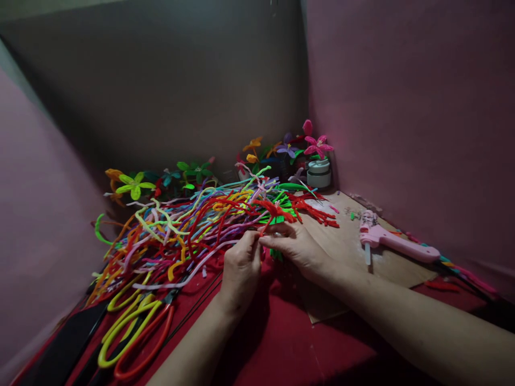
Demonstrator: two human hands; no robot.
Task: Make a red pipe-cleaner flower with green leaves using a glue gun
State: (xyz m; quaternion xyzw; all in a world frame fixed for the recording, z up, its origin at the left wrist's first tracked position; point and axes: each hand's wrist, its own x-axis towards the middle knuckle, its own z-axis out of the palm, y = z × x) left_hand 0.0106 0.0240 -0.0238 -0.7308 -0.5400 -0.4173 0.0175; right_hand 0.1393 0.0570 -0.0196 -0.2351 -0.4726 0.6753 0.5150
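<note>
Left hand [241, 262], right hand [298, 246] — each grip pinching red pipe cleaner [274, 210], its end hidden

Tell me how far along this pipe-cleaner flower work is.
Done: several finished flowers stand at the back. In hand: the left hand and right hand both pinch a red pipe-cleaner piece; its shape is unclear. Left: a big loose pile of pipe cleaners lies unused, so probably much remains. The glue gun and scissors lie untouched.
</note>
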